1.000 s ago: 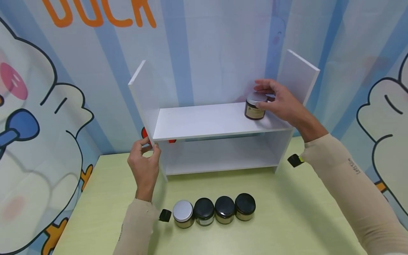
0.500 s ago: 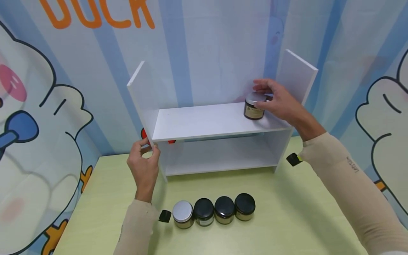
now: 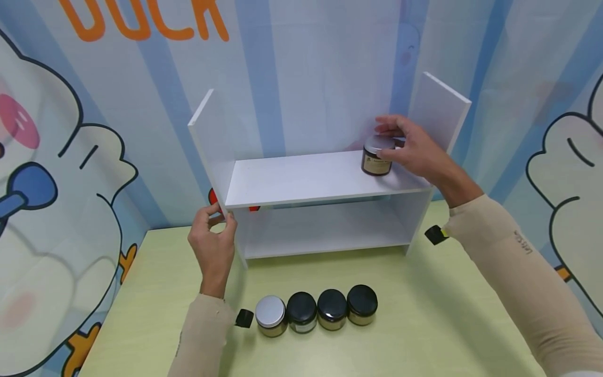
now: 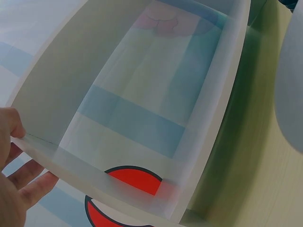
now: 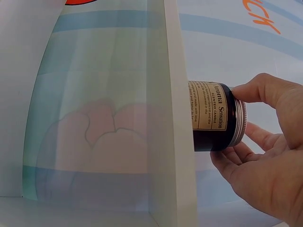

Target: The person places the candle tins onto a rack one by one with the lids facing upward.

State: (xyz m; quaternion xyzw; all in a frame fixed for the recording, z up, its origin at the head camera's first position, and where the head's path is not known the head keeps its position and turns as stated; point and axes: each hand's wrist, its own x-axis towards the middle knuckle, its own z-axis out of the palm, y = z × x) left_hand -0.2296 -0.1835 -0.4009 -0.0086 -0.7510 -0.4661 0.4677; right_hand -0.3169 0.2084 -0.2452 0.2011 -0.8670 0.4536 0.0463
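A dark scented candle jar (image 3: 377, 159) with a silver lid and a tan label stands on the upper board of the white shelf (image 3: 292, 180), toward its right end. My right hand (image 3: 414, 149) grips it near the lid, thumb in front and fingers behind; the right wrist view shows the candle jar (image 5: 213, 116) between thumb and fingers. On the other side, my left hand (image 3: 214, 238) pinches the front edge of the shelf's left side panel. The left wrist view shows the thumb and fingers of that left hand (image 4: 19, 175) on either side of the panel.
On the table in front of the shelf stand several jars in a row: a silver-lidded jar (image 3: 270, 314) at the left, then black-lidded jars such as the rightmost jar (image 3: 362, 303). A printed curtain (image 3: 320, 78) hangs close behind the shelf.
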